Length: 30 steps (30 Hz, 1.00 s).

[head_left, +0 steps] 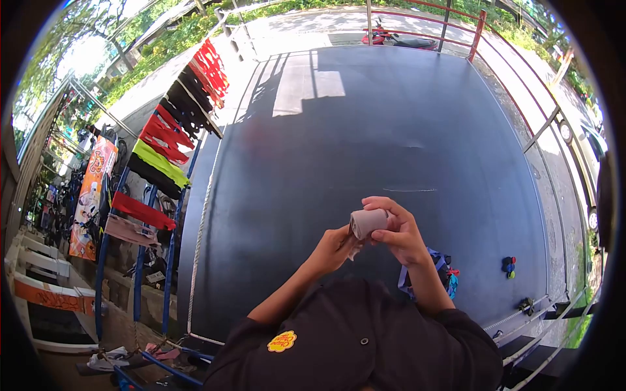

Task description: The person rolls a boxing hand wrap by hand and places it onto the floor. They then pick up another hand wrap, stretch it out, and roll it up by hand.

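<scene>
A pale pink hand wrap [372, 223], wound into a thick roll, is held up in front of my chest. My right hand [403, 236] grips it from the right, thumb on the near side and fingers over the top. My left hand [334, 249] is closed at the roll's left side, its fingers partly hidden. A short loose piece of the same cloth [354, 250] hangs between the two hands.
A dark mat [313, 163] spreads below, bordered by a white rope [202, 247] and red rails [479, 36]. Coloured cloths [160, 159] hang over bars on the left. Beside my right forearm lies a blue bag [440, 260]; small rolls [508, 267] sit farther right.
</scene>
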### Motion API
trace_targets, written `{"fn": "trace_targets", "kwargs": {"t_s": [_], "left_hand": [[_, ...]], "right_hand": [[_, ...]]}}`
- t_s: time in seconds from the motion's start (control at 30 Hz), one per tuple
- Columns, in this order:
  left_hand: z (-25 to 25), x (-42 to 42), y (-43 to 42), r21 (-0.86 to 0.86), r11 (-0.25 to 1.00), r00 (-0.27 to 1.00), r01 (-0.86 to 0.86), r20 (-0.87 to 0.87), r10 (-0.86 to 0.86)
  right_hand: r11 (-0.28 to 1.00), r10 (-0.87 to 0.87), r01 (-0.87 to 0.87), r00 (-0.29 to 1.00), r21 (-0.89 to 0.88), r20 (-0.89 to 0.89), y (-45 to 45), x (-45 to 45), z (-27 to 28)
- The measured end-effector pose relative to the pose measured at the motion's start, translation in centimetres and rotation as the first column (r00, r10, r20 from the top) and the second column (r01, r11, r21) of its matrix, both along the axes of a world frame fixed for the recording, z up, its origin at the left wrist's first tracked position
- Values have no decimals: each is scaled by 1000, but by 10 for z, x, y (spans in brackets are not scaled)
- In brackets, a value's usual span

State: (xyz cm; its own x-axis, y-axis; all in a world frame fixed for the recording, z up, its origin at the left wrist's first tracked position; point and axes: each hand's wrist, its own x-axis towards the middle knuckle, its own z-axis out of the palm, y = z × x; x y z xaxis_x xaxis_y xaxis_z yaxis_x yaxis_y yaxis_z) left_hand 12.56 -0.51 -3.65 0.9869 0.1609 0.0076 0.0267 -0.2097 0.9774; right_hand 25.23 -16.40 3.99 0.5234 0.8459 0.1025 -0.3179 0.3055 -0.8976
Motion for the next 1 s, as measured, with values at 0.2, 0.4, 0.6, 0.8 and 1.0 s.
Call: {"fn": "trace_targets", "kwargs": {"t_s": [0.2,0.4,0.6,0.8,1.0], "left_hand": [[45,-5,-22,-432,893,988,126,-26,-152],[59,-7,-24,-645,737,979,201,102,-178],[70,-4,-8,-832,540,986,128,46,-163],[72,2,-8,-927,372,958,57,-54,-280],[67,8,4,-949,300,939,97,-13,-345]], "right_hand": [[993,-67,83,980,-82,189,6,22,10],[966,-242,257,872,24,425,27,26,-29],[990,-143,119,866,81,480,21,23,-64],[999,35,-27,837,-24,546,-4,12,-69],[976,58,28,925,-217,376,-40,3,-88]]}}
